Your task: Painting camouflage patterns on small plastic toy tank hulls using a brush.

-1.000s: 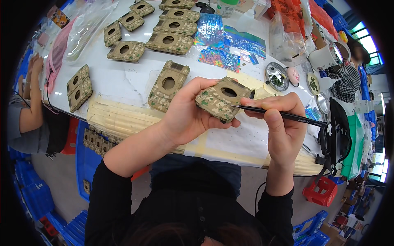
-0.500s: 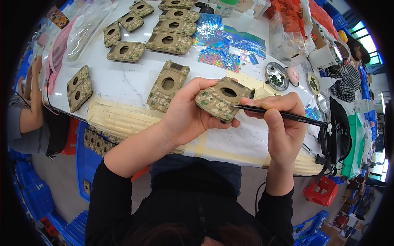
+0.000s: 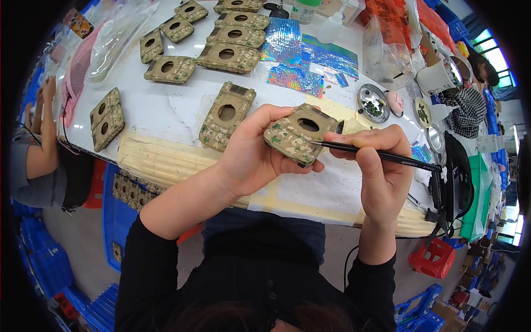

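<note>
My left hand (image 3: 249, 152) is closed around a camouflaged model tank hull (image 3: 285, 138) with a round opening in its top, held tilted above the table. Pinched in my right hand (image 3: 379, 174) are black tweezers (image 3: 404, 159). Their thin tip touches, or nearly touches, the hull's top just below the round hole. Too small to make out is anything between the tips. Just left of my left hand, another camouflaged hull (image 3: 225, 113) lies on the table.
Several more hulls (image 3: 229, 55) lie at the back left. Shiny holographic sheets (image 3: 282, 41) are behind my hands. A round metal dish (image 3: 373, 103) holds small dark green bits. A green tray (image 3: 477, 193) stands at the right; a person's arm (image 3: 48, 133) is at the far left.
Almost nothing differs. Both hands, the hull and the tweezers stay in nearly the same place, with only a very slight shift.
</note>
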A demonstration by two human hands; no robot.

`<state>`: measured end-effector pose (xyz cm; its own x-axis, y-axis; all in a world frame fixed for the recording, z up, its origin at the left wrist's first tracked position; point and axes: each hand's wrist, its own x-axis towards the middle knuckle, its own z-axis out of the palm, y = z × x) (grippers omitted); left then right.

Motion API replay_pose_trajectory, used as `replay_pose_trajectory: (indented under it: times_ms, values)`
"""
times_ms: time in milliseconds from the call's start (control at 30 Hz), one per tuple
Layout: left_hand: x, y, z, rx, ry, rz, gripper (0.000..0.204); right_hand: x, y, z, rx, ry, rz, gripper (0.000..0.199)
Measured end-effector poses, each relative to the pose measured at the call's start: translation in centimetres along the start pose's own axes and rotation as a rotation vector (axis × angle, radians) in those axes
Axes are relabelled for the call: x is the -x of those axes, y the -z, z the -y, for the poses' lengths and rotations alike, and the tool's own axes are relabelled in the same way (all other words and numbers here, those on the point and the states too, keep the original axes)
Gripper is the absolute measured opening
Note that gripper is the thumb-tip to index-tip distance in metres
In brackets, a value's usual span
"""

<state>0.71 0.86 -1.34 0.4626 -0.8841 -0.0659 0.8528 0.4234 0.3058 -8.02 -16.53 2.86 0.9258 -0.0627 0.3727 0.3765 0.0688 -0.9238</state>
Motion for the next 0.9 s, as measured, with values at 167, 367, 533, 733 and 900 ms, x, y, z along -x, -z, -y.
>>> replay_pose_trajectory:
  times_ms: [167,367,533,733,900]
  values:
    - [0.1,-0.1,0.0,-0.002,0.000,-0.005,0.048,0.0,-0.1,0.0,0.009,-0.001,-0.007,0.009]
    - [0.0,-0.3,0.0,-0.031,0.000,-0.055,0.049,0.1,0.0,0.0,0.025,0.004,-0.013,0.009]
    - [0.1,-1.2,0.0,-0.072,0.009,-0.179,0.050,0.0,0.0,0.0,-0.006,-0.004,-0.011,0.010]
    - [0.1,-1.2,0.0,-0.064,0.006,-0.165,0.051,0.0,-0.1,0.0,0.008,-0.004,-0.013,0.010]
    - [0.0,-1.1,0.0,-0.068,0.001,-0.160,0.051,0.0,-0.1,0.0,0.001,0.001,-0.015,0.009]
